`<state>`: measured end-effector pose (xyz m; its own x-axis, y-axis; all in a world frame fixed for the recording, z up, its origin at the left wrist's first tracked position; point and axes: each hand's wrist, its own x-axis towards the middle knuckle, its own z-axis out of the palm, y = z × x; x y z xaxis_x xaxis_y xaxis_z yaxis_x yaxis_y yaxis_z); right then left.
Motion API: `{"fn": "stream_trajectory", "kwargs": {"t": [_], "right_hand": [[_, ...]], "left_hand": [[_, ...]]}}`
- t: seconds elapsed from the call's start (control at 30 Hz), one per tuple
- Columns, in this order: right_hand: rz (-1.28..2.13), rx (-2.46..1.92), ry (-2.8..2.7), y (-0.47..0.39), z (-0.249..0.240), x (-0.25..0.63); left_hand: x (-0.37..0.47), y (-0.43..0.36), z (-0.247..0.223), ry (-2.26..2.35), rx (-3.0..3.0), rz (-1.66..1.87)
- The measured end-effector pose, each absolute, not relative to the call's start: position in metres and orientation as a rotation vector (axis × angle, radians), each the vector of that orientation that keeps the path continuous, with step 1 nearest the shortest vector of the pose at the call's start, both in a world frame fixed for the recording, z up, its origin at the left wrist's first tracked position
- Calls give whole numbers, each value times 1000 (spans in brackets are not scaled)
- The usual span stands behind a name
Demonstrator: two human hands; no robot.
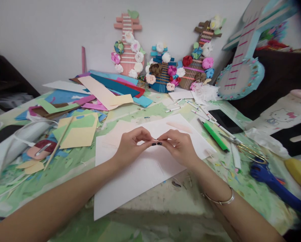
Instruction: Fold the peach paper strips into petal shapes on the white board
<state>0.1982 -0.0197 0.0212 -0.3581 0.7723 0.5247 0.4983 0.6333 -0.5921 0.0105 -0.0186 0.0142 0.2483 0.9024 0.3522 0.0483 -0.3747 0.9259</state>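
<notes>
My left hand (137, 143) and my right hand (177, 144) meet over a white sheet of paper (130, 188), thumbs tip to tip. Both are closed in a pinch on a small pale pink piece of paper (155, 140), mostly covered by the fingertips. Another pale pink piece (178, 127) lies on the white sheet behind my right hand. Left of my left hand, more pale pink paper (117, 132) lies partly on the sheet.
Coloured paper strips (100, 89) pile up at the back left, near yellow and green sheets (79, 134). Flowered paper instruments (162, 74) lean on the wall. On the right lie a green cutter (216, 137), scissors (251, 150), a phone (226, 121) and a blue glue gun (273, 181).
</notes>
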Motion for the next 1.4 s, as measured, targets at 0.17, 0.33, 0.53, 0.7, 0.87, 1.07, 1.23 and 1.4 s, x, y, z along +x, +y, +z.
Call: {"fn": "stream_trajectory", "kwargs": {"t": [0.17, 0.33, 0.53, 0.7, 0.87, 1.07, 1.23, 1.4], "right_hand": [[268, -983, -2058, -17, 18, 199], [224, -925, -2084, -16, 15, 199], [277, -875, -1989, -17, 17, 201], [330, -840, -1903, -16, 16, 201], [356, -885, -1868, -16, 15, 202], [350, -869, -1841, -17, 18, 202], [346, -876, -1823, -17, 18, 202], [347, -916, -1824, -18, 19, 202]], "left_hand": [[10, -18, 15, 963, 1600, 1205], [9, -17, 16, 990, 1594, 1218], [9, -16, 18, 958, 1525, 1170], [9, -17, 19, 958, 1476, 1129], [9, -18, 20, 912, 1492, 1203], [7, -17, 18, 925, 1487, 1198], [6, -16, 21, 959, 1472, 1186], [6, -16, 23, 980, 1461, 1205]]}}
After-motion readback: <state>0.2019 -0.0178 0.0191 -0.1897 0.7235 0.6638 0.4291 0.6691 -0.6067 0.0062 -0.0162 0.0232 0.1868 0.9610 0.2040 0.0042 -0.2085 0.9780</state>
